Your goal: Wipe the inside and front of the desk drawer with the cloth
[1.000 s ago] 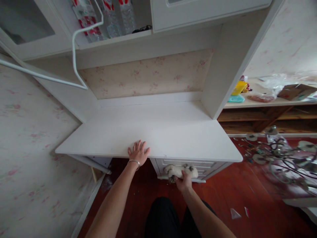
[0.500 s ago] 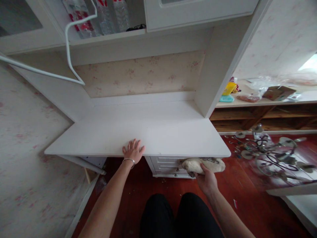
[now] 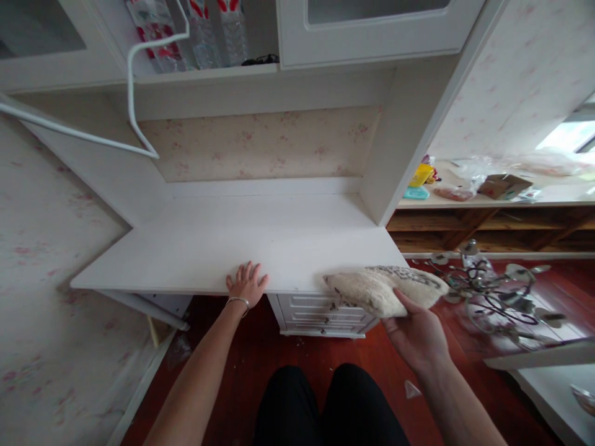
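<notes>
My left hand [image 3: 246, 285] rests palm down with spread fingers on the front edge of a white desk [image 3: 288, 248]. A bracelet circles that wrist. In my right hand [image 3: 416, 334] is a cream, fluffy cloth [image 3: 381, 291] with dark grey patterning, gripped with the thumb on top. The cloth is folded or bunched and overlaps the desk's right front edge from my view. Whether it touches the desktop I cannot tell. Below the desktop, partly behind the cloth, is a white drawer unit [image 3: 320, 316] with small dark knobs.
Overhead, a cabinet shelf [image 3: 209, 74] holds several plastic bottles [image 3: 199, 37]. A bent white rod [image 3: 131, 93] juts across at upper left. To the right, a chandelier [image 3: 502, 291] lies on the red floor before a low wooden shelf [image 3: 460, 201] bearing a cardboard box [image 3: 504, 186].
My right hand has lifted the cloth from below the desk's front edge, up and to the right, and the cloth now shows wider. My left hand stays on the desk edge.
</notes>
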The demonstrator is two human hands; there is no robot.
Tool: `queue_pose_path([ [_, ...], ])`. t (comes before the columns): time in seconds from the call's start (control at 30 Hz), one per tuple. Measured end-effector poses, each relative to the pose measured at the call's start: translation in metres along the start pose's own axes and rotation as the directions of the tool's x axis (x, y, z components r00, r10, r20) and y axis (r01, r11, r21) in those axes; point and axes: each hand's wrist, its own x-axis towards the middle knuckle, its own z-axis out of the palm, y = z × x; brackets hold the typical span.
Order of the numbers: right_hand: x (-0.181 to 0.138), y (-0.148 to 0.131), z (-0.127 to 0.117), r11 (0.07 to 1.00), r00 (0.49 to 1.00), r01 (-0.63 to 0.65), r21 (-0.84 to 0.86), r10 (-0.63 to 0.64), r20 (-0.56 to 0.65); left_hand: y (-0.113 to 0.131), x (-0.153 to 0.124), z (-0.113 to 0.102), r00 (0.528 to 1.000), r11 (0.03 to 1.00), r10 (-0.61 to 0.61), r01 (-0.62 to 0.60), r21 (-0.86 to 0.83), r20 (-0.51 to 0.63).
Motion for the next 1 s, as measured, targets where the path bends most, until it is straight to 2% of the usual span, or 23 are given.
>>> queue_pose_path([
  [0.1,0.010,0.009,0.041,0.999,0.993,0.036,-0.008,-0.035,0.116,0.001,0.000,-0.001,1.000,1.000,-0.009,0.009,0.002,0.015],
  [0.17,0.017,0.020,0.072,0.999,0.970,0.046,0.029,-0.052,0.236,0.001,-0.001,-0.002,1.000,1.000,-0.012,0.012,0.016,0.011],
  [0.3,0.040,0.057,0.128,0.989,0.902,-0.044,0.143,-0.022,0.431,0.002,-0.001,-0.002,1.000,1.000,-0.013,0.013,0.014,-0.009],
  [0.37,0.054,0.084,0.143,0.985,0.902,-0.074,0.156,0.000,0.431,0.002,-0.002,-0.003,1.000,1.000,-0.017,0.017,0.006,-0.013],
  [0.43,0.068,0.113,0.145,0.991,0.931,-0.118,0.056,0.091,0.355,0.002,-0.003,-0.004,1.000,1.000,-0.018,0.018,0.000,-0.006],
  [0.53,0.080,0.148,0.130,0.961,0.934,-0.232,-0.148,0.263,0.241,0.002,-0.004,-0.005,1.000,1.000,-0.003,0.003,-0.017,0.002],
  [0.63,0.080,0.153,0.104,0.935,0.924,-0.267,-0.232,0.317,0.215,0.001,-0.005,-0.005,1.000,1.000,0.009,-0.009,-0.024,-0.011],
  [0.73,0.074,0.129,0.078,0.900,0.900,-0.255,-0.353,0.355,0.252,0.001,-0.004,-0.005,1.000,1.000,0.000,0.000,-0.019,-0.010],
  [0.83,0.075,0.084,0.048,0.821,0.866,-0.180,-0.542,0.394,0.309,0.001,-0.004,-0.005,1.000,1.000,-0.003,0.004,-0.023,0.008],
  [0.87,0.079,0.066,0.037,0.788,0.881,-0.113,-0.605,0.361,0.306,0.001,-0.004,-0.006,1.000,1.000,-0.001,0.001,-0.024,0.013],
  [0.93,0.094,0.027,0.014,0.701,0.936,0.092,-0.707,0.181,0.301,0.001,-0.004,-0.007,1.000,1.000,0.001,-0.001,-0.021,0.023],
  [0.97,0.105,0.008,0.002,0.606,0.962,0.186,-0.773,0.049,0.270,0.002,-0.004,-0.008,1.000,1.000,0.000,0.000,-0.018,0.027],
  [1.0,0.116,-0.010,-0.010,0.447,0.962,0.272,-0.852,-0.116,0.246,0.002,-0.004,-0.008,0.999,1.000,-0.002,0.003,-0.013,0.033],
])
